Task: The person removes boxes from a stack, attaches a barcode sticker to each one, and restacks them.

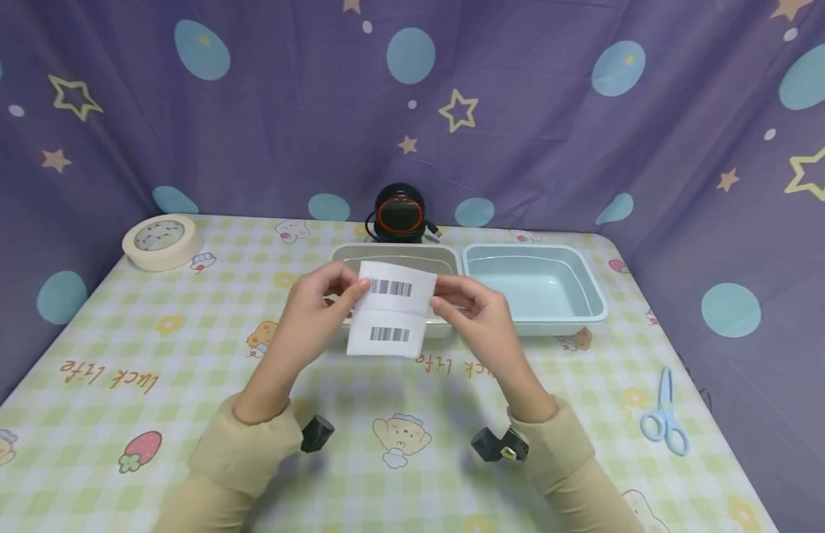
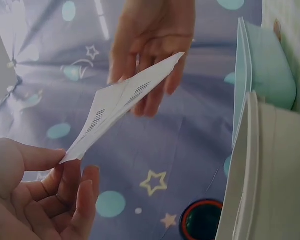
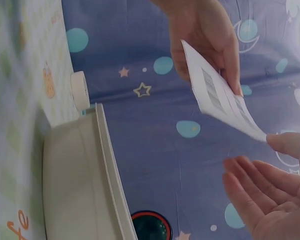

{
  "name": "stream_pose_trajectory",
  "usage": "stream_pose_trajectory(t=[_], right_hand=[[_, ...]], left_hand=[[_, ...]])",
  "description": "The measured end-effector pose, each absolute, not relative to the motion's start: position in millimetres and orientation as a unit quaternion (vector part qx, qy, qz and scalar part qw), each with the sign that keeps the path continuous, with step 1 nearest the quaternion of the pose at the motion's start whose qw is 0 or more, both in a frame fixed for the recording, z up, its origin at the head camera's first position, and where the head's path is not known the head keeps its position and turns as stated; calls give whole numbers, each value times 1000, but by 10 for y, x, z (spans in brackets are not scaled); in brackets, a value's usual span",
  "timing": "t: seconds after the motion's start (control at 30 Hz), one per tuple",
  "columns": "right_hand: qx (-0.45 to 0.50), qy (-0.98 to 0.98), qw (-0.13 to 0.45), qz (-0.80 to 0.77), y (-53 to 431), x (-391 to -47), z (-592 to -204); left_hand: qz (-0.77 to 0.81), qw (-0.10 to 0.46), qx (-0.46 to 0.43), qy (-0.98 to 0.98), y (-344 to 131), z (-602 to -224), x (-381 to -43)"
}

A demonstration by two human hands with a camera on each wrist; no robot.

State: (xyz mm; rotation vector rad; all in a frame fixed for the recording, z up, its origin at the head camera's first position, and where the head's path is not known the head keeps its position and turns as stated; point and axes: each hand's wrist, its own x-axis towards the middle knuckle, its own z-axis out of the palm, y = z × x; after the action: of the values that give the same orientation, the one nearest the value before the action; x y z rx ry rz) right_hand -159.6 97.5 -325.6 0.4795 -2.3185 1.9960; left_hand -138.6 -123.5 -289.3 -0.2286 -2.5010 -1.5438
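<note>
Head: paper [image 1: 389, 312], 2 barcodes [image 1: 391, 288] facing the wearer, held up between 2 hands, in front of the grey tray [image 1: 395, 247]. Looks light, thin, limp; probably creases easily, and best taken by its plain side edges. Left hand [image 1: 319, 311] pinches the upper left edge; right hand [image 1: 482, 314] the upper right corner.

Left wrist: paper bows slightly along its length. Left thumb and fingertip meet on 1 corner; other fingers loosely bent.

Right wrist: right thumb on a corner, pinch partly hidden; remaining fingers spread clear of the paper.
</note>
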Motion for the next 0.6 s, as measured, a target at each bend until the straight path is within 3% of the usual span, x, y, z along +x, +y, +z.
stream_pose_trajectory(t=[0.6], right_hand=[[99, -741, 128, 652, 1006, -1580, -3176]], left_hand=[[-546, 24, -130, -827, -1104, -3005, -1407]])
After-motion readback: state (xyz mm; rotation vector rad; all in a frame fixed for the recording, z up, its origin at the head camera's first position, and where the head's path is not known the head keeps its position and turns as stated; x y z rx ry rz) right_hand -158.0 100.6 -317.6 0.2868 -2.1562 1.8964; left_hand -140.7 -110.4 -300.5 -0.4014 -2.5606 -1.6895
